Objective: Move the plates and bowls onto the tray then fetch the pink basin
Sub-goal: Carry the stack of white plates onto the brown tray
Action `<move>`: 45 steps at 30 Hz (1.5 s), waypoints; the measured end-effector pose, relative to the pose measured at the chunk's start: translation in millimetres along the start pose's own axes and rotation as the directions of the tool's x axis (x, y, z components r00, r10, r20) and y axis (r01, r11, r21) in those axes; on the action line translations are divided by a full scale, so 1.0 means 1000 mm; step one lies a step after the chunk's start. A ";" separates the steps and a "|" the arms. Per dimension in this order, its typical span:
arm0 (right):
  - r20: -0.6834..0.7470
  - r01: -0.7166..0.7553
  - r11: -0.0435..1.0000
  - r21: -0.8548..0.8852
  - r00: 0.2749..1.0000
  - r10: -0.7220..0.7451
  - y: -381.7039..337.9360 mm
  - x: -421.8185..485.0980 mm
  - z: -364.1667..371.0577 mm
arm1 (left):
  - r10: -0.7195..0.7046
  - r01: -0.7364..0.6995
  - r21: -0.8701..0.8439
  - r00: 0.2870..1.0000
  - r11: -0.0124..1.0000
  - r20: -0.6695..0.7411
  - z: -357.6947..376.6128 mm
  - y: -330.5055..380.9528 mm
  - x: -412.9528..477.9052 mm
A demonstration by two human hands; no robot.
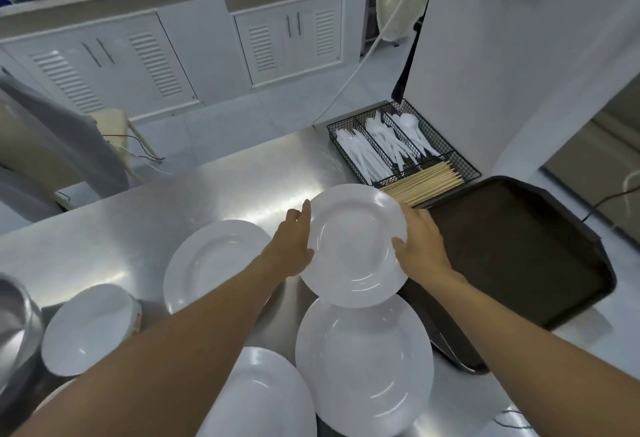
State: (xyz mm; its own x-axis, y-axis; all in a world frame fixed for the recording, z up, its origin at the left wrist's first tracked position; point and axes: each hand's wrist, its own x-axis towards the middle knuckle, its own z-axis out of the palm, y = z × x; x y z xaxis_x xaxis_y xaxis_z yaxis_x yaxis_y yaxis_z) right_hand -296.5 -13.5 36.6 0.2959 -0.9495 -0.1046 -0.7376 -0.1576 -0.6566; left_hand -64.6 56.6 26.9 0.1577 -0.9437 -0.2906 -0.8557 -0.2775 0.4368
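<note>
We grip the round white plate (355, 246) by opposite rims — left hand (292, 246), right hand (420, 246) — holding it level above the steel counter (138, 228), beside the empty dark tray (512, 246); no pink basin visible.

A round white plate (353, 246) is held up flat by its two sides, just left of the dark brown plastic tray (519, 249). The tray is a flat rectangle with a raised rim and has nothing on it. A second white plate (214, 263) lies farther left of the tray. A big white plate (363, 364) lies near the tray's front left corner, and another white plate (263, 398) sits left of that. A white bowl (86, 329) sits upright far left of the tray.
</note>
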 end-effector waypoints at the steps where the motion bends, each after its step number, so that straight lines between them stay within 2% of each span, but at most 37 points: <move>1: -0.008 -0.009 1.000 0.000 1.000 0.009 0.002 -0.011 0.000 | 0.015 -0.015 -0.002 1.000 1.000 0.007 0.004 0.002 -0.008; 11: -0.096 -0.131 0.990 -0.056 0.987 0.125 0.035 -0.106 0.019 | 0.088 -0.094 0.051 0.990 0.994 0.109 0.050 0.006 -0.069; 15: -0.099 -0.192 0.975 -0.109 0.978 0.181 0.050 -0.130 0.031 | 0.103 -0.112 0.055 0.984 0.992 0.145 0.064 0.003 -0.082; 20: -0.123 -0.254 0.959 -0.126 0.963 0.238 0.053 -0.153 0.041 | 0.113 -0.132 0.105 0.979 0.986 0.171 0.077 -0.002 -0.089; 25: -0.099 -0.307 0.944 -0.119 0.950 0.297 0.054 -0.171 0.049 | 0.110 -0.129 0.086 0.973 0.988 0.201 0.085 -0.006 -0.097; 36: -0.098 -0.308 0.949 -0.064 0.948 0.301 0.053 -0.161 0.036 | 0.102 -0.113 0.058 0.982 0.992 0.162 0.080 0.003 -0.090; 45: -0.011 -0.162 0.982 -0.099 0.987 0.162 0.021 -0.112 0.021 | 0.033 -0.036 0.044 0.997 0.998 0.066 0.041 -0.006 -0.081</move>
State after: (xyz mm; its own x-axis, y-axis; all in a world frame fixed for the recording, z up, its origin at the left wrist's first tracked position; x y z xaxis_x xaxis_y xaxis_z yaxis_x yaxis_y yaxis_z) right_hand -332.5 94.8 18.9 0.1660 -0.9653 -0.2017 -0.8324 -0.0275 -0.5536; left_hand -92.6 141.8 13.1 0.0966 -0.9384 -0.3318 -0.8817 -0.2353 0.4090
